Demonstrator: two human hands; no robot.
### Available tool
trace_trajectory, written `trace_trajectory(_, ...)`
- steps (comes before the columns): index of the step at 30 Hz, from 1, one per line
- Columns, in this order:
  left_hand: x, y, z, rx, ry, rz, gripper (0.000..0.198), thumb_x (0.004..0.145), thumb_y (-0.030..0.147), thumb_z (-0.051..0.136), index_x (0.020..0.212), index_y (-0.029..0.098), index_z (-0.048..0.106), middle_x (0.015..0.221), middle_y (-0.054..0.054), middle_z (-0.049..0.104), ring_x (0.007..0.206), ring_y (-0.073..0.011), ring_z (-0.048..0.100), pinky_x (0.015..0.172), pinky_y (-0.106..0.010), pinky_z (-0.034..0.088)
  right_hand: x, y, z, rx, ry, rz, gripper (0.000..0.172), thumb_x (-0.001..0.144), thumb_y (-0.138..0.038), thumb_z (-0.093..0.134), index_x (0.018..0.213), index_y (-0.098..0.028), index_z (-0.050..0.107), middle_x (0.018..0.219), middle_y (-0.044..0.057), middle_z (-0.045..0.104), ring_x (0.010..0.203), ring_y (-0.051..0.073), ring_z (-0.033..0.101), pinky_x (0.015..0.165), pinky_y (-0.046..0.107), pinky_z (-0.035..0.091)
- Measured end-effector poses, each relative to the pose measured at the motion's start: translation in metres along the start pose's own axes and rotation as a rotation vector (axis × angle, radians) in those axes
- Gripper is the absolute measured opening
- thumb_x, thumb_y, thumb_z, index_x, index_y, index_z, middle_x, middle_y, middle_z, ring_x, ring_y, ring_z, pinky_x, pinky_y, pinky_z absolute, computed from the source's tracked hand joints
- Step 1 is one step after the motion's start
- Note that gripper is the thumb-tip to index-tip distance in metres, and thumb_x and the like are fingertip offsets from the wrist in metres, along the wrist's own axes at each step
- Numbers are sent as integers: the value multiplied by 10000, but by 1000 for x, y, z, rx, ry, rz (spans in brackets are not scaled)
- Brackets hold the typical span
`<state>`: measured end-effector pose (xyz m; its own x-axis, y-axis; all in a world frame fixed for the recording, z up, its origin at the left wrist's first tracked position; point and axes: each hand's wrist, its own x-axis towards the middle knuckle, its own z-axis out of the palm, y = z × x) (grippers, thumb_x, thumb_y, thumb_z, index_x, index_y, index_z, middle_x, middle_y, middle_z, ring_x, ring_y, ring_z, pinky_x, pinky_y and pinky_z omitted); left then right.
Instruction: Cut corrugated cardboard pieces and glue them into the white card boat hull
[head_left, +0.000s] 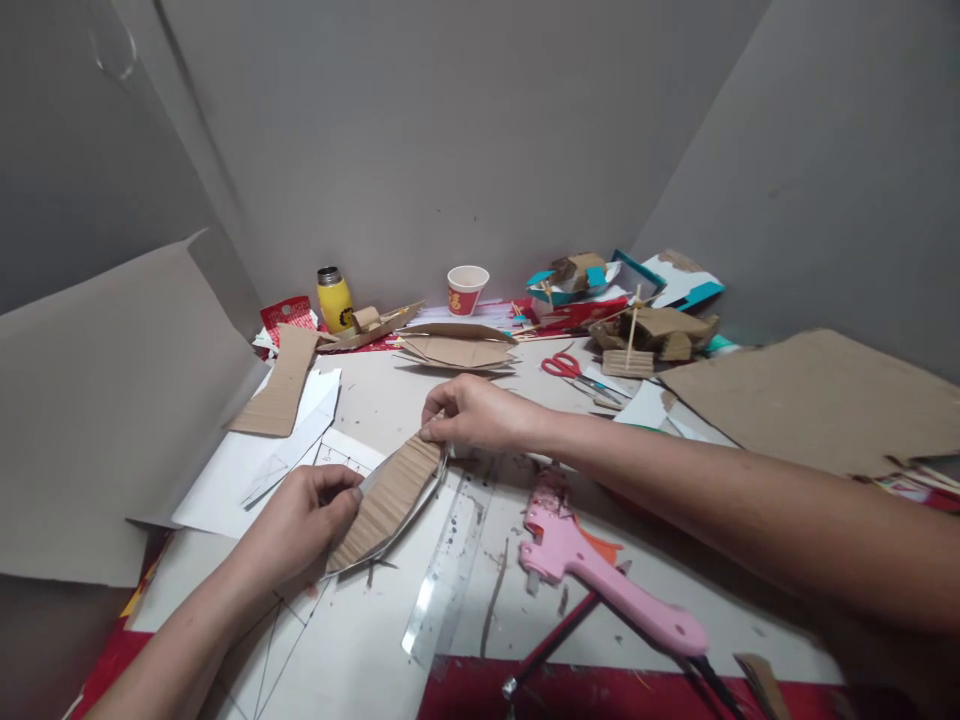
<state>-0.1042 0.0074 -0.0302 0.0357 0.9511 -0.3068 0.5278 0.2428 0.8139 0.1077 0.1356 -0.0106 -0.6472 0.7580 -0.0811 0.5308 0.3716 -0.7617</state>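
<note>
A leaf-shaped piece of corrugated cardboard [391, 492] lies slantwise between my two hands, with a pale layer showing along its edges. My left hand [319, 510] pinches its left side near the lower end. At the upper tip, my right hand [476, 412] grips it between thumb and fingers. Under and beside it is white paper with drawn lines [281, 640]. Just to the right lies a clear ruler [442, 575]. A pink hot glue gun [592, 565] rests below my right forearm, with a dark red pencil-like stick [559, 630] crossing beneath it.
Behind my hands sit stacked leaf-shaped cardboard pieces [457, 350] and red-handled scissors [562, 367]. A paper cup [466, 292] and a yellow bottle [334, 300] stand at the back. Cardboard boat-like models [660, 330] and a large cardboard sheet [817, 400] are at right.
</note>
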Motion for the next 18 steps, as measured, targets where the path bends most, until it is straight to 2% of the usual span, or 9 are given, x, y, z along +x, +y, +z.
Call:
trace_trajectory(6, -1, 2, 2, 42, 5, 56, 284, 855, 319, 495, 966, 172, 711, 752, -23, 699, 666, -175, 614, 608, -270, 476, 5, 0, 4, -77, -29, -48, 60, 748, -175, 651, 764, -131, 689, 661, -8, 650, 585, 100, 511, 520, 198, 359)
trace_trajectory(12, 0, -1, 3, 97, 32, 46, 285, 840, 323, 493, 966, 178, 704, 707, -9, 670, 574, -152, 568, 527, -254, 427, 0, -5, 3, -240, -50, -97, 92, 760, -182, 637, 724, -149, 715, 613, -9, 632, 567, 107, 494, 541, 221, 332)
trace_trajectory(18, -4, 6, 8, 119, 60, 77, 235, 828, 298, 487, 844, 182, 690, 621, 13, 612, 524, -132, 512, 486, -234, 382, 8, -2, -4, -349, -115, -190, 90, 763, -256, 675, 772, -186, 731, 758, 8, 684, 671, 130, 555, 598, 228, 337)
